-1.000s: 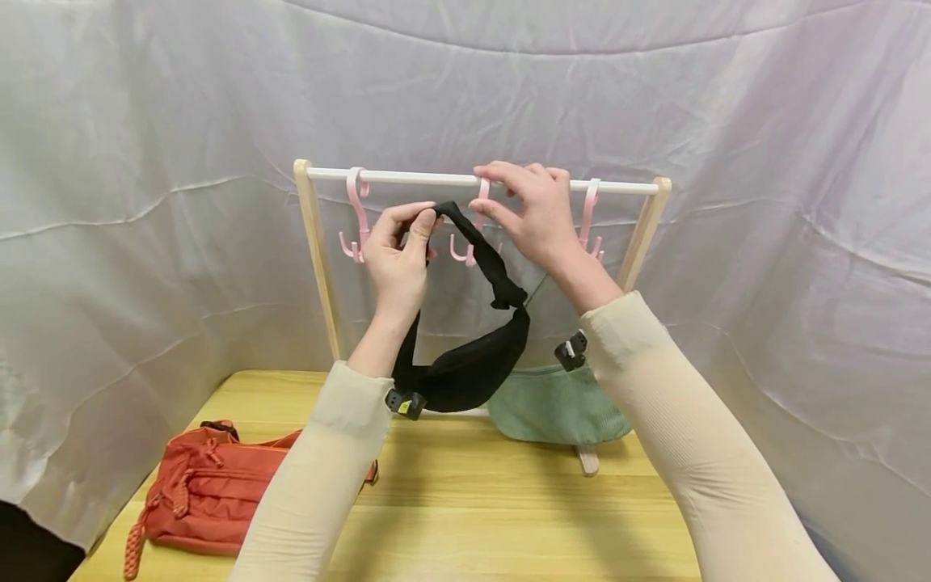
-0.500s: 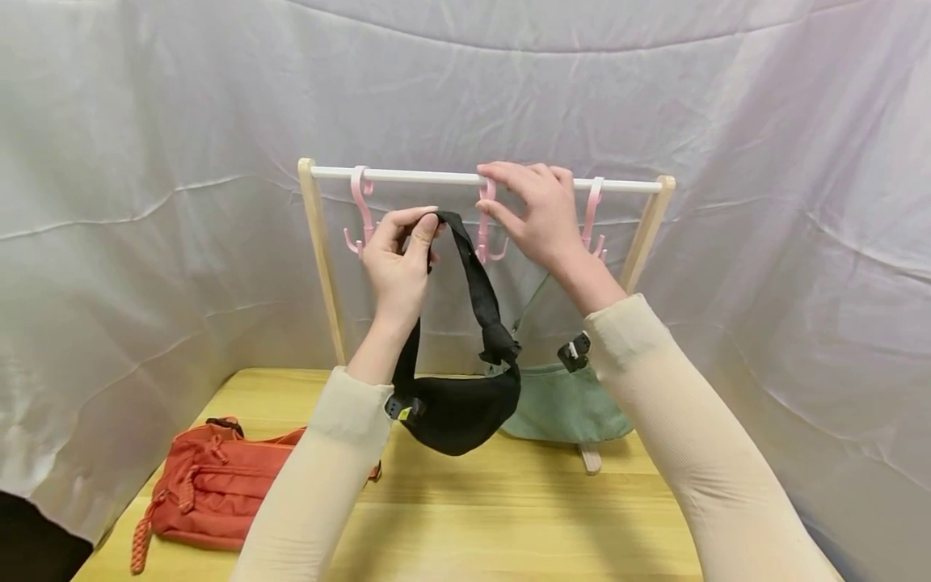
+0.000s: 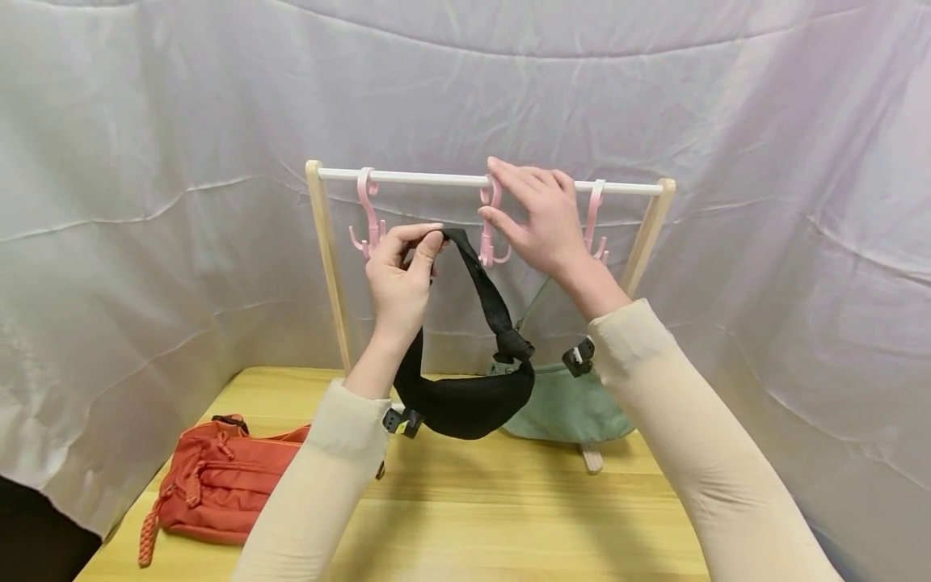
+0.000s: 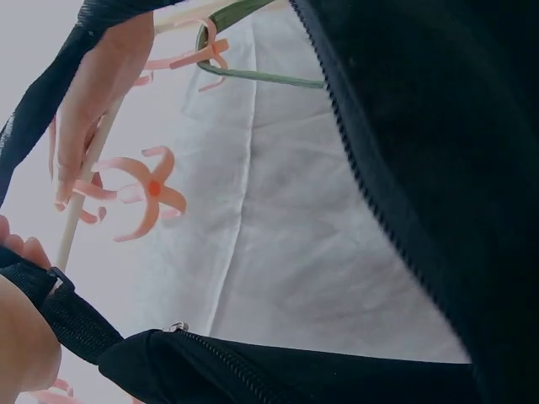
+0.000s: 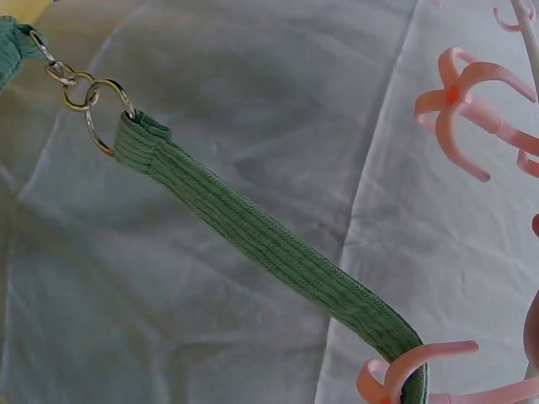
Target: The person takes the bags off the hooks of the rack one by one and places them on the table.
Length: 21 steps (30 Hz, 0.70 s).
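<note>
My left hand (image 3: 400,275) pinches the strap of a black sling bag (image 3: 473,404) between thumb and fingers. The bag hangs in the air before the rack, its strap forming a loop with a knotted bunch on the right. In the left wrist view, the zipped black bag (image 4: 421,126) fills the right side. My right hand (image 3: 541,214) is at the white rail, thumb and fingers apart on either side of the top of the middle pink hook (image 3: 487,234). Whether its fingertips touch that hook I cannot tell. In the right wrist view, this hook (image 5: 455,97) bears nothing.
A wooden-sided rack carries the white rail (image 3: 429,178). One pink hook (image 3: 371,214) hangs left; another (image 3: 592,214) hangs right. The green corduroy bag (image 3: 570,408) hangs by its strap (image 5: 269,244) from the right hook. A red bag (image 3: 225,485) lies on the wooden table (image 3: 465,517) at left.
The middle hook has turned, its prongs now pointing more to the right. My left hand has come down slightly with the black bag, which has swung. My right fingers have straightened somewhat.
</note>
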Motion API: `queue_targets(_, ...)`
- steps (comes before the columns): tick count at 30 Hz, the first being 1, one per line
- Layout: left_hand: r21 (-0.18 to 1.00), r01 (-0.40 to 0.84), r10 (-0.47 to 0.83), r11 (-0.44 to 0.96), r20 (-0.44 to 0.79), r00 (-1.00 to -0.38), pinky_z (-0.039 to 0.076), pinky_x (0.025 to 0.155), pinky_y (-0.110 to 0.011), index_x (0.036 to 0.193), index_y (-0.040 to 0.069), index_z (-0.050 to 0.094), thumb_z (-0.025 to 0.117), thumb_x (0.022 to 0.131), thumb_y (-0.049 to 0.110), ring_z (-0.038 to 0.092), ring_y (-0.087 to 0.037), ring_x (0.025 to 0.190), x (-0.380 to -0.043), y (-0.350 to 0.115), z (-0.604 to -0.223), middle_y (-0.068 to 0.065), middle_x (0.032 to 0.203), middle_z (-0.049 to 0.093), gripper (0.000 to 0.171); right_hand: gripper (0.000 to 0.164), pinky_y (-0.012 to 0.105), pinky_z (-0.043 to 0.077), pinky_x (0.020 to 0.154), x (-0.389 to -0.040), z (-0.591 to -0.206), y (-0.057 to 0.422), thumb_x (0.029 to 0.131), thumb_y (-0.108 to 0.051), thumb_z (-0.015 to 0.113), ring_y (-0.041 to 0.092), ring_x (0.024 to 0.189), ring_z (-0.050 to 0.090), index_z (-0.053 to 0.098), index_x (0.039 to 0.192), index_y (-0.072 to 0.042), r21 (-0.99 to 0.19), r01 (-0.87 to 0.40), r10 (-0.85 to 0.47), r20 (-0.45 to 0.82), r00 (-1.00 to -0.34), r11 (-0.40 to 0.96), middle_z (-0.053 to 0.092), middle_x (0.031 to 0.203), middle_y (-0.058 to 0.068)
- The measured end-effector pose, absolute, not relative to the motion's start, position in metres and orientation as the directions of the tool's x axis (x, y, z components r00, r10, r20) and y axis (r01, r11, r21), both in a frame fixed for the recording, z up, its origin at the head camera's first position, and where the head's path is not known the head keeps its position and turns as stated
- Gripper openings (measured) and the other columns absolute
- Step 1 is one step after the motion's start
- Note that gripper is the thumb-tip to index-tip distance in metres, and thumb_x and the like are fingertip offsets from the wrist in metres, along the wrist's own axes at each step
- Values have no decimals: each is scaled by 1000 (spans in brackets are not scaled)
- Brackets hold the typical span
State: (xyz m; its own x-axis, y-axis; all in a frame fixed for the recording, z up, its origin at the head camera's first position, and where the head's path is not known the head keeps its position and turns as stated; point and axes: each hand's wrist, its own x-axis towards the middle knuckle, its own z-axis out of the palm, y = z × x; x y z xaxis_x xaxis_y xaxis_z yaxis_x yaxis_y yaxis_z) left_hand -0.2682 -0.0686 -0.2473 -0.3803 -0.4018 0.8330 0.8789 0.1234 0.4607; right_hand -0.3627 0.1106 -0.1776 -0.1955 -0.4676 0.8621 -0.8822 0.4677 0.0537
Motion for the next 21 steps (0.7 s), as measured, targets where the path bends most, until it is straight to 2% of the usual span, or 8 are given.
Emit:
queue_targets(3, 465, 876, -390, 128, 836, -386, 50, 56, -19, 103, -12, 71, 71, 95, -3, 61, -5, 63, -267, -68, -249, 5, 85, 75, 12, 58, 46, 31, 116, -362, -180, 113, 95, -27, 77, 27, 133, 57, 59, 147, -7, 33, -907, -446, 878, -174, 419, 62, 146, 9)
queue_targets(6, 458, 878, -370, 138, 846, -383, 50, 57, -20, 103, -11, 72, 71, 95, -3, 60, -5, 63, -266, -68, -250, 2, 85, 75, 11, 59, 45, 27, 123, -361, -183, 117, 95, -23, 77, 28, 138, 53, 58, 147, -4, 4, -928, -421, 892, -165, 372, 61, 147, 12)
queue_targets(10, 446, 882, -345, 149, 860, -377, 50, 58, -21, 103, -11, 72, 71, 95, -4, 58, -12, 61, -264, -69, -250, -1, 86, 74, 11, 58, 42, 23, 126, -354, -191, 122, 95, -18, 76, 32, 142, 50, 57, 148, -2, -33, -951, -401, 902, -161, 307, 59, 149, 14)
queue_targets(15, 448, 878, -315, 170, 869, -383, 51, 60, -21, 104, -10, 72, 71, 95, -4, 60, -12, 64, -261, -72, -251, -14, 89, 74, 11, 55, 39, 34, 122, -340, -207, 127, 96, -13, 74, 38, 139, 52, 57, 146, 1, -51, -974, -376, 917, -134, 222, 59, 147, 17)
queue_targets(21, 466, 861, -294, 202, 868, -401, 52, 60, -21, 104, -9, 73, 71, 95, -3, 61, -6, 66, -257, -77, -255, -23, 91, 73, 11, 51, 41, 41, 117, -318, -233, 133, 95, -11, 73, 34, 135, 57, 60, 142, 3, -53, -990, -362, 927, -98, 134, 62, 145, 16)
